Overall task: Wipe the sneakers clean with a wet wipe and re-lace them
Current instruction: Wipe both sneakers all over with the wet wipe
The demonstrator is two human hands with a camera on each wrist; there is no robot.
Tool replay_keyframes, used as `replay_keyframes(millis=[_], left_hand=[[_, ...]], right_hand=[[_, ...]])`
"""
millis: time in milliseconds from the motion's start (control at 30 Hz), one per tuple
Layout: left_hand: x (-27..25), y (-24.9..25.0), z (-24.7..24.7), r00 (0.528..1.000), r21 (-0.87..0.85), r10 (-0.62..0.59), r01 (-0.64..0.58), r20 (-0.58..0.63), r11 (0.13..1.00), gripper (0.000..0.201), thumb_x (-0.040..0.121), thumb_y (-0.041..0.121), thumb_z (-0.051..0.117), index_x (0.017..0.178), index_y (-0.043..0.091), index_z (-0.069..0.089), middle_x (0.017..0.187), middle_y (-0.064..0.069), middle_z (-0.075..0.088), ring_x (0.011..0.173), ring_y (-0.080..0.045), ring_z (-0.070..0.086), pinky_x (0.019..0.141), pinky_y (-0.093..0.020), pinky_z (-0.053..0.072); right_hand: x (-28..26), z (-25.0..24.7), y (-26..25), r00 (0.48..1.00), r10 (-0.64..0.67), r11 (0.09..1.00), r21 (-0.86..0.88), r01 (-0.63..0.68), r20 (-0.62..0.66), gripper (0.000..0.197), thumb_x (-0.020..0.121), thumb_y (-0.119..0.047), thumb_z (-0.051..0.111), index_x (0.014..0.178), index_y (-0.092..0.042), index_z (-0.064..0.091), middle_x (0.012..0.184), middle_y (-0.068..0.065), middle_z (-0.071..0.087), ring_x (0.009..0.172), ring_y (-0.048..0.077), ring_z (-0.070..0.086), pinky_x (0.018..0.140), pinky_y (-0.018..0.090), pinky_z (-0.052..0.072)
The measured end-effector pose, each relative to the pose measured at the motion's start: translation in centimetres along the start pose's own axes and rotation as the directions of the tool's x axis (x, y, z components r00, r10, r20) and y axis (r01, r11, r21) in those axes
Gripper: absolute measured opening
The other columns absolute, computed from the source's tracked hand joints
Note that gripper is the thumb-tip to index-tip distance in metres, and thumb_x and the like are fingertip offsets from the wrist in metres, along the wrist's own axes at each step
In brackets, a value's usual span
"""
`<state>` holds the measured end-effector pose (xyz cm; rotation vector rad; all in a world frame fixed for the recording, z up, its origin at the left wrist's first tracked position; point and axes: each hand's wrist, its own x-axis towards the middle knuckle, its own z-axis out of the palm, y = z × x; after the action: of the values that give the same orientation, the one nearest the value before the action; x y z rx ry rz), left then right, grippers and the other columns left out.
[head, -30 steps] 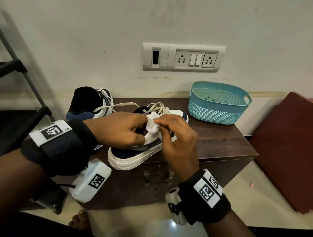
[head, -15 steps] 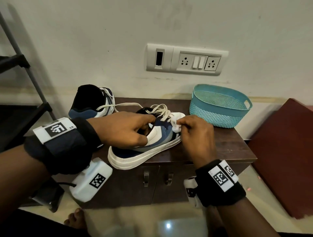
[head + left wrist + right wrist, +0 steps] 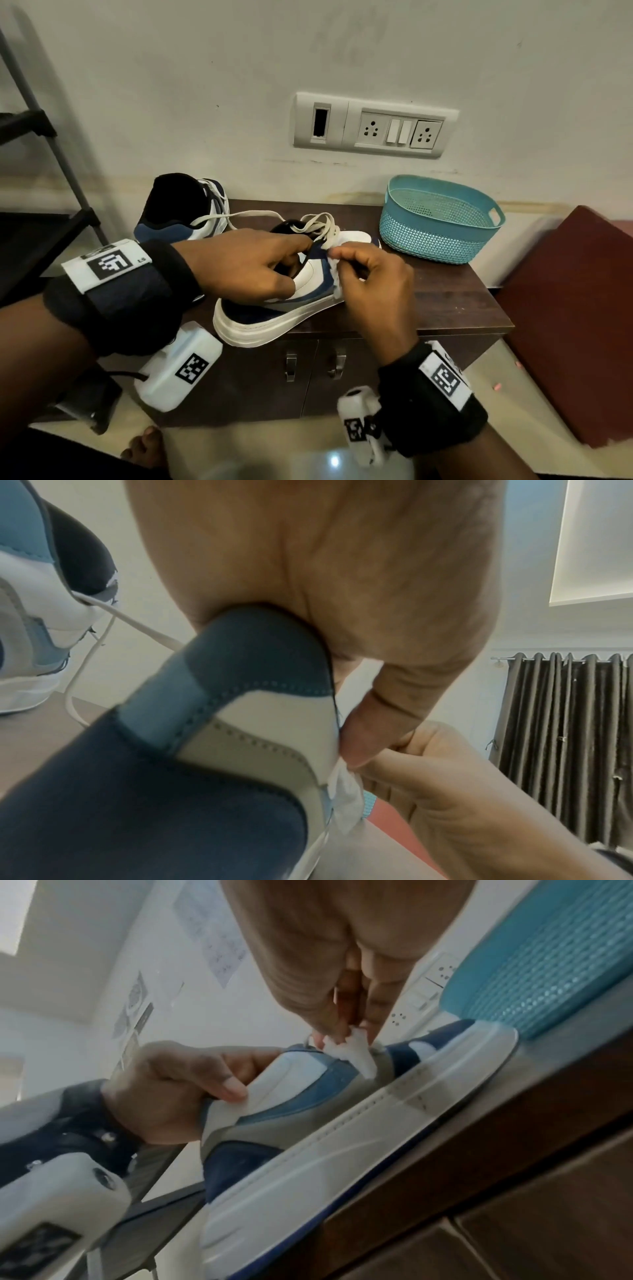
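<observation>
A white and blue sneaker lies on the dark wooden cabinet, heel toward me, with loose cream laces at its tongue. My left hand grips its collar, thumb on the white side panel. My right hand pinches a crumpled white wet wipe against the sneaker's side near the eyelets; the wipe shows between the fingertips in the right wrist view and beside the sneaker in the left wrist view. The second sneaker stands behind at the left, its lace trailing across the top.
A teal perforated basket stands at the cabinet's back right, close to the sneaker's toe. A switch and socket panel is on the wall above. A dark metal rack stands at the left, a maroon surface at the right.
My right hand with the wipe went from the tongue out toward the toe, then came back down along the sneaker's side. My left hand has kept its grip on the collar.
</observation>
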<state>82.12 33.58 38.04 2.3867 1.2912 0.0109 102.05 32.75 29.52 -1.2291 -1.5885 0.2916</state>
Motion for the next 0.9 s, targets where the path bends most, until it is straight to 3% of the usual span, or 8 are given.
replay_keyframes(millis=[67,200,300,400,500,633,767,900], left_hand=[[0.0,0.0,0.0,1.000,-0.005,-0.004,0.004,0.002,1.000,0.021,0.071,0.042,0.049,0.090,0.038,0.041,0.070,0.013,0.054,0.063,-0.005,0.050,0.061,-0.026,0.035],[0.0,-0.2,0.2,1.000,-0.064,-0.002,0.001,-0.007,0.998,0.019,0.075,0.041,0.049,0.092,0.043,0.042,0.071,0.023,0.057,0.066,-0.002,0.051,0.067,-0.028,0.037],[0.0,-0.2,0.3,0.999,-0.111,-0.023,0.018,-0.041,0.994,0.019,0.089,0.057,0.044,0.107,0.053,0.049,0.093,0.021,0.064,0.089,-0.003,0.057,0.089,-0.036,0.044],[-0.1,-0.2,0.4,0.993,-0.097,-0.078,0.069,-0.087,0.993,0.038,0.104,0.052,0.040,0.125,0.024,0.056,0.118,0.005,0.065,0.114,-0.018,0.057,0.104,-0.039,0.040],[0.1,-0.6,0.6,0.993,-0.151,-0.033,0.015,-0.116,0.988,0.031,0.105,0.044,0.041,0.116,0.023,0.061,0.109,0.011,0.066,0.104,-0.011,0.059,0.099,-0.039,0.043],[0.3,-0.7,0.7,0.991,-0.164,0.004,-0.026,-0.134,0.986,0.032,0.101,0.050,0.038,0.088,0.026,0.055,0.073,0.019,0.056,0.071,-0.005,0.052,0.074,-0.031,0.039],[0.3,-0.9,0.8,0.991,-0.147,-0.008,-0.012,-0.131,0.989,0.031,0.091,0.055,0.036,0.091,0.032,0.056,0.078,0.015,0.058,0.077,-0.007,0.055,0.084,-0.039,0.046],[0.1,-0.7,0.5,0.992,-0.152,-0.036,0.017,-0.120,0.988,0.044,0.088,0.055,0.036,0.106,0.024,0.061,0.097,0.005,0.066,0.096,-0.016,0.061,0.095,-0.045,0.045]], right_hand=[[-0.6,-0.3,0.3,1.000,-0.026,0.999,0.046,0.025,0.012,0.026,0.087,0.005,0.068,0.098,-0.013,0.082,0.099,-0.008,0.077,0.094,-0.001,0.070,0.084,0.015,0.054],[0.0,-1.6,2.7,0.998,-0.055,0.990,-0.128,0.053,-0.019,0.023,0.086,0.001,0.073,0.099,-0.016,0.080,0.100,-0.004,0.077,0.092,0.009,0.071,0.083,0.039,0.060],[-0.7,-0.7,1.8,0.998,-0.013,0.996,-0.094,0.007,-0.067,0.020,0.088,-0.003,0.074,0.101,-0.016,0.080,0.098,-0.005,0.076,0.090,0.005,0.069,0.084,0.030,0.057],[-3.1,1.1,-0.5,0.994,-0.036,0.999,0.025,0.039,-0.099,0.021,0.089,-0.002,0.074,0.105,-0.014,0.080,0.098,-0.006,0.075,0.090,0.002,0.069,0.082,0.018,0.055],[-4.5,1.3,-1.1,0.994,-0.081,0.988,0.127,0.091,-0.080,0.021,0.089,0.000,0.075,0.107,-0.011,0.079,0.101,-0.004,0.075,0.095,0.003,0.071,0.083,0.019,0.057],[-1.8,0.0,1.9,0.989,-0.045,0.998,-0.058,0.037,-0.143,0.019,0.087,0.000,0.074,0.100,-0.012,0.079,0.096,-0.003,0.075,0.086,0.003,0.068,0.081,0.029,0.058],[-2.3,1.3,0.7,0.986,0.001,0.999,0.033,0.004,-0.167,0.019,0.087,-0.001,0.074,0.099,-0.014,0.081,0.093,-0.006,0.075,0.085,0.002,0.069,0.079,0.026,0.057],[-6.1,2.4,-2.2,0.996,-0.076,0.973,0.213,0.085,-0.050,0.021,0.087,0.002,0.075,0.100,-0.013,0.081,0.095,-0.006,0.075,0.090,0.002,0.070,0.080,0.017,0.055]])
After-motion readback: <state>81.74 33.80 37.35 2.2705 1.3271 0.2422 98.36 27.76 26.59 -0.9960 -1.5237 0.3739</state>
